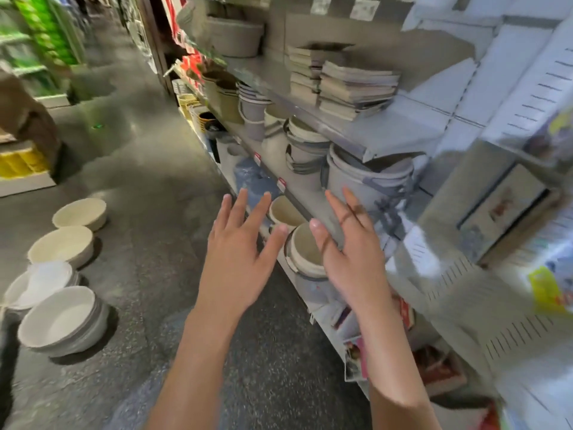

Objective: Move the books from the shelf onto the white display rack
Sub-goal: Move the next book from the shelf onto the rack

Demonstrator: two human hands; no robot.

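Note:
Two stacks of books (356,88) lie flat on a grey shelf (400,131) at upper right, well above my hands. A white perforated display rack (483,308) stands at the right, with a book (502,209) leaning in it and more colourful covers at its far right edge. My left hand (238,252) is held out in mid-air with fingers spread, holding nothing. Beside it, my right hand (350,252) is also spread and empty, in front of the lower shelf of buckets. Both hands are below the book stacks and apart from them. The picture is blurred.
Stacked grey and cream buckets (366,178) fill the shelf under the books. Cream pots (305,249) sit just behind my hands. Several bowls (62,321) stand on the floor at left. An aisle (148,169) runs ahead, with green shelving at far left.

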